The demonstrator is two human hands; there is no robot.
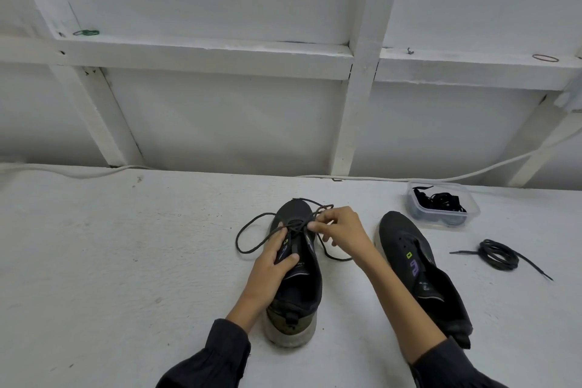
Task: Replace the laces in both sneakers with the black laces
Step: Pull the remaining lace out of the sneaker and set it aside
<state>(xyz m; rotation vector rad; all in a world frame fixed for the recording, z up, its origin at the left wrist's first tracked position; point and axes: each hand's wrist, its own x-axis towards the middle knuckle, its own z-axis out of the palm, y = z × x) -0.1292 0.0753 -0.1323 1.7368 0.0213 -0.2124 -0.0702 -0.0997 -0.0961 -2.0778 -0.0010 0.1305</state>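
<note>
Two black sneakers stand on the white table, toes pointing away from me. The left sneaker carries a dark lace whose loose ends loop out on both sides of the toe. My left hand grips this sneaker's tongue and upper, thumb across the tongue. My right hand pinches the lace near the lowest eyelets. The right sneaker lies beside my right forearm with no lace in its eyelets. A coiled black lace lies on the table right of it.
A clear plastic tub holding black laces sits at the back right. A white cable runs along the table's far edge below a white framed wall. A rubber band and a green clip rest on the wall ledge.
</note>
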